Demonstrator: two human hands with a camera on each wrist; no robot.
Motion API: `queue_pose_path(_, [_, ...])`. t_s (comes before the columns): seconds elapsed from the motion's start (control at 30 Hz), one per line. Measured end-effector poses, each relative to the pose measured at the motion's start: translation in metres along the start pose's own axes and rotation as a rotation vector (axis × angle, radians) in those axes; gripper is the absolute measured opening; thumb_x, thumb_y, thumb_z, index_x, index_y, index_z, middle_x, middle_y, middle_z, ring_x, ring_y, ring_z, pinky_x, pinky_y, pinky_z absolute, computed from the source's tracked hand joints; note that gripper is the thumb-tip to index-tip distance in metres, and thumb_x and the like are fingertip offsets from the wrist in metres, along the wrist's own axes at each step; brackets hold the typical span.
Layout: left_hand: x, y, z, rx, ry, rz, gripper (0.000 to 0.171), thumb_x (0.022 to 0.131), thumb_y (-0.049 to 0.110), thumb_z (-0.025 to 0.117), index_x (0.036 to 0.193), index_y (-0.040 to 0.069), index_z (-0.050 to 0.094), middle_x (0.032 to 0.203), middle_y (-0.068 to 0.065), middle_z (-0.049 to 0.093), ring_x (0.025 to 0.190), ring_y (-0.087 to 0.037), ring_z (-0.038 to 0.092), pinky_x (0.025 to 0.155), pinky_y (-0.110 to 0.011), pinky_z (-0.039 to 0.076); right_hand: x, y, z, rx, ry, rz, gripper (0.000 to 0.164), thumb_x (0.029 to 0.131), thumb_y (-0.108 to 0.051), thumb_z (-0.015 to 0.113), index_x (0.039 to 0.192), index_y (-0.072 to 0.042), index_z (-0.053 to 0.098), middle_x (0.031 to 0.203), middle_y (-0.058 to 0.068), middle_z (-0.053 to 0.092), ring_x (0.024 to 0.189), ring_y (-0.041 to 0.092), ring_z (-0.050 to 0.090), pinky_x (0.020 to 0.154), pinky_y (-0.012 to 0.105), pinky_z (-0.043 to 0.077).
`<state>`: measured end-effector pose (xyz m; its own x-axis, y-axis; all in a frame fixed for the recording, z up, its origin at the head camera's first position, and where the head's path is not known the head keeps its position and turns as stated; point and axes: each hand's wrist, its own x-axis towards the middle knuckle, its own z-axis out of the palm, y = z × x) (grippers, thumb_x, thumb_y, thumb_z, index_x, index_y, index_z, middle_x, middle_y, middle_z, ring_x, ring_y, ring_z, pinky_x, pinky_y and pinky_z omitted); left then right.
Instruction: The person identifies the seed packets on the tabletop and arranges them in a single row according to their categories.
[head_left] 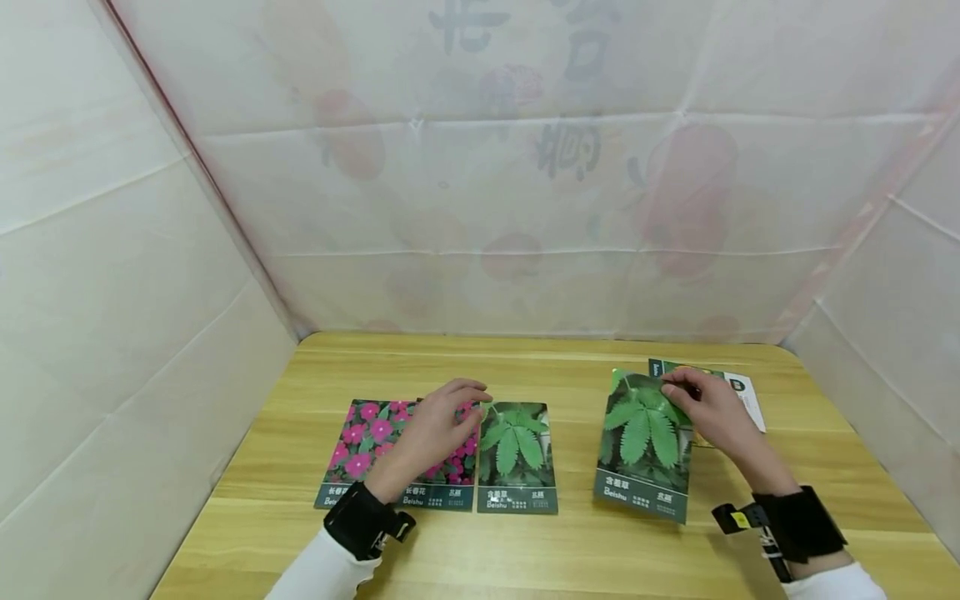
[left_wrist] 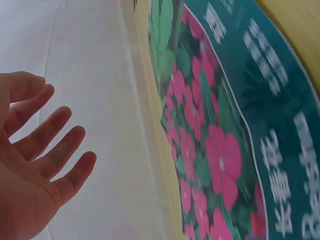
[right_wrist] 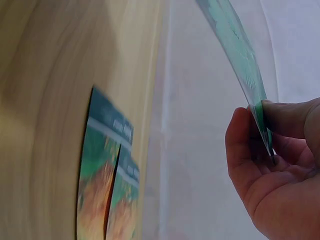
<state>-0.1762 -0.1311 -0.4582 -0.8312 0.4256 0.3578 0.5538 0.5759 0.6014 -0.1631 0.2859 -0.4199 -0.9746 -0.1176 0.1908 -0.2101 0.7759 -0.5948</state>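
A makeshift recording booth: white sheeting (head_left: 135,275) walls around a wooden table (head_left: 570,542)

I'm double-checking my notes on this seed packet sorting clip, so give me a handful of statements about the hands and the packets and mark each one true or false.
1. The right hand pinches a green fern-leaf packet by its top edge. True.
2. The left hand grips a packet and lifts it off the table. False: its fingers are relaxed over the pink flower packets, holding nothing.
3. A green leaf packet lies flat just right of the pink flower packets. True.
4. The wooden table carries a pair of scissors. False: only seed packets show on it.
5. More packets lie behind the right hand. True.
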Motion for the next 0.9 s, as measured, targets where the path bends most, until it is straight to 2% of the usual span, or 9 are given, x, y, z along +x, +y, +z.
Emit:
queue_pose_path(0.2, [0.006, 0.010, 0.011, -0.098, -0.048, -0.022, 0.024, 0.102, 0.013, 0.068, 0.125, 0.012, 0.072, 0.136, -0.007, 0.064, 0.125, -0.027, 0.062, 0.101, -0.046, 0.053, 0.008, -0.019, 0.012, 0.033, -0.005, -0.012, 0.029, 0.109, -0.017, 0.057, 0.130, 0.002, 0.065, 0.113, 0.016, 0.069, 0.089, 0.019, 0.061, 0.070, 0.029, 0.048])
queue_pose_path(0.37, [0.008, 0.018, 0.025, -0.162, -0.068, -0.006, 0.025, 0.103, 0.013, 0.066, 0.128, 0.011, 0.070, 0.134, -0.008, 0.065, 0.116, -0.028, 0.065, 0.093, -0.046, 0.056, 0.013, -0.032, 0.019, 0.070, -0.024, -0.030, 0.030, 0.110, -0.022, 0.056, 0.130, -0.002, 0.065, 0.113, 0.013, 0.069, 0.091, 0.020, 0.061, 0.075, 0.033, 0.049])
queue_pose_path(0.47, [0.008, 0.023, 0.036, -0.237, -0.091, -0.014, 0.028, 0.105, 0.014, 0.063, 0.132, 0.009, 0.067, 0.132, -0.008, 0.066, 0.117, -0.028, 0.065, 0.095, -0.042, 0.056, 0.020, -0.024, 0.030, 0.099, -0.017, -0.063, 0.032, 0.109, -0.028, 0.057, 0.130, -0.005, 0.066, 0.112, 0.011, 0.069, 0.091, 0.022, 0.062, 0.071, 0.040, 0.049])
queue_pose_path(0.53, [0.008, 0.026, 0.042, -0.297, -0.110, -0.038, 0.030, 0.107, 0.017, 0.061, 0.135, 0.008, 0.065, 0.132, -0.010, 0.066, 0.116, -0.026, 0.065, 0.097, -0.036, 0.055, 0.027, -0.007, 0.042, 0.099, -0.011, -0.070, 0.034, 0.109, -0.038, 0.055, 0.132, -0.015, 0.065, 0.113, 0.003, 0.068, 0.094, 0.018, 0.062, 0.067, 0.043, 0.049])
queue_pose_path(0.63, [0.007, 0.032, 0.050, -0.404, -0.141, -0.100, 0.035, 0.108, 0.024, 0.060, 0.138, 0.007, 0.062, 0.130, -0.010, 0.066, 0.115, -0.024, 0.066, 0.096, -0.030, 0.054, 0.039, 0.028, 0.063, 0.086, 0.012, -0.101, 0.035, 0.107, -0.049, 0.054, 0.133, -0.028, 0.063, 0.115, -0.007, 0.066, 0.095, 0.009, 0.060, 0.060, 0.040, 0.048])
queue_pose_path(0.7, [0.006, 0.036, 0.054, -0.480, -0.156, -0.142, 0.037, 0.108, 0.025, 0.060, 0.139, 0.005, 0.060, 0.126, -0.010, 0.067, 0.109, -0.025, 0.067, 0.093, -0.032, 0.056, 0.041, 0.030, 0.068, 0.131, -0.013, -0.124, 0.034, 0.108, -0.043, 0.054, 0.136, -0.025, 0.062, 0.117, -0.004, 0.066, 0.097, 0.013, 0.060, 0.065, 0.038, 0.049])
queue_pose_path(0.77, [0.005, 0.039, 0.057, -0.550, -0.170, -0.178, 0.040, 0.107, 0.025, 0.061, 0.141, 0.005, 0.059, 0.122, -0.008, 0.068, 0.105, -0.026, 0.068, 0.090, -0.036, 0.057, 0.042, 0.033, 0.074, 0.154, -0.002, -0.147, 0.033, 0.109, -0.039, 0.055, 0.136, -0.022, 0.063, 0.117, -0.001, 0.066, 0.096, 0.015, 0.060, 0.064, 0.035, 0.047])
queue_pose_path(0.83, [0.005, 0.041, 0.060, -0.619, -0.180, -0.204, 0.041, 0.106, 0.023, 0.063, 0.143, 0.005, 0.057, 0.119, -0.008, 0.068, 0.102, -0.029, 0.069, 0.090, -0.040, 0.058, 0.040, 0.023, 0.074, 0.178, -0.018, -0.130, 0.032, 0.109, -0.037, 0.055, 0.135, -0.020, 0.062, 0.117, 0.000, 0.065, 0.096, 0.015, 0.059, 0.064, 0.037, 0.047])
queue_pose_path(0.9, [0.005, 0.042, 0.062, -0.670, -0.185, -0.230, 0.042, 0.105, 0.021, 0.064, 0.144, 0.007, 0.057, 0.117, -0.008, 0.068, 0.100, -0.030, 0.069, 0.090, -0.041, 0.059, 0.037, 0.001, 0.069, 0.163, -0.027, -0.093, 0.032, 0.109, -0.035, 0.055, 0.134, -0.017, 0.062, 0.117, 0.002, 0.065, 0.096, 0.016, 0.059, 0.067, 0.039, 0.047])
